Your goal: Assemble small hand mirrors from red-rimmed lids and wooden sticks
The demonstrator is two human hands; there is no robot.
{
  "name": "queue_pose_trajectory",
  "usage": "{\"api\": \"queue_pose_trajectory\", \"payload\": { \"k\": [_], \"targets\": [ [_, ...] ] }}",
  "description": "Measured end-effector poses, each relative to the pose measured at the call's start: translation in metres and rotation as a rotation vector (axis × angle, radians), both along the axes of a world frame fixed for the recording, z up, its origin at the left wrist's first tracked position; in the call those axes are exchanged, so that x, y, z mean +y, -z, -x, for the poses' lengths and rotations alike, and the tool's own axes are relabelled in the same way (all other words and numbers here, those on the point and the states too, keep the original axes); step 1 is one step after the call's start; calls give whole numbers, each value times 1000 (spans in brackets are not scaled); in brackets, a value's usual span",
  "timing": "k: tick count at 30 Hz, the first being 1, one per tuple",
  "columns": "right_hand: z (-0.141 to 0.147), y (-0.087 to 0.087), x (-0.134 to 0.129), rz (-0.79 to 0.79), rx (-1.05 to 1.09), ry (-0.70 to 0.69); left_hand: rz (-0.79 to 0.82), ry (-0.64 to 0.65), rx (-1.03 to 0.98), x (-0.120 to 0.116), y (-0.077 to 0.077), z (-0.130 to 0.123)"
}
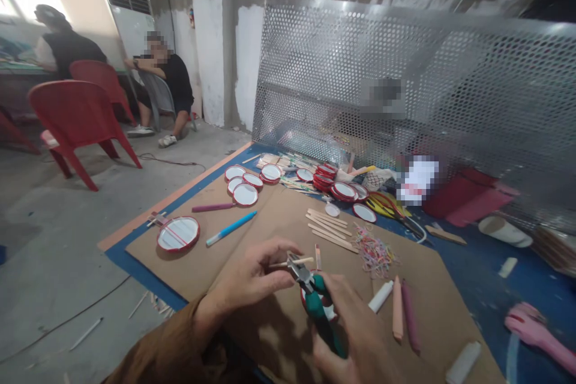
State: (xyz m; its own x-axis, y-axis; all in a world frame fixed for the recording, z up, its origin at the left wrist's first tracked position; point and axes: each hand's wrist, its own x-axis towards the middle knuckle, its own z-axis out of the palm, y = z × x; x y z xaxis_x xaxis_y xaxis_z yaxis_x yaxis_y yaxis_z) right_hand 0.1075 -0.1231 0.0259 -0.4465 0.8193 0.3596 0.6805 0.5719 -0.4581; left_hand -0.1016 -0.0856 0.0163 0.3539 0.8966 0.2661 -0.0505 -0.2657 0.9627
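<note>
My left hand (265, 267) pinches a thin wooden stick (306, 260) between thumb and fingers. Green-handled cutting pliers (315, 300) are gripped in my right hand (355, 330), their jaws around the stick. Partly hidden under the pliers lies a round white disc with a red rim (332, 311). Just beyond the jaws is a small printed strip (318, 257). Several flat craft sticks (330, 229) and a heap of colourful rubber bands (374, 251) lie farther off on the cardboard (270, 228). To the left sits a round banjo-like piece (179, 234) with strings across its white face.
Several red-rimmed discs (245, 194) lie at the back, near scissors (396, 210). A blue pen (231, 228) and a purple stick (213, 207) rest on the left; clay-like sticks (398, 309) and a pink glue gun (540, 330) on the right. A perforated metal panel (405, 54) stands behind.
</note>
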Motion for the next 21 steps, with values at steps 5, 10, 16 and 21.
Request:
{"api": "queue_pose_trajectory", "payload": {
  "k": [5,10,16,21],
  "targets": [
    [4,0,-2,-32,3,12,-38,-47,114,-1,-5,7],
    [-1,2,-3,6,7,25,-90,-110,132,-4,-1,-4],
    [-2,-3,6,178,16,47,-320,-369,228,-3,15,-15],
    [0,1,10,259,57,71,-354,-368,267,-3,9,-11]
  ]
}}
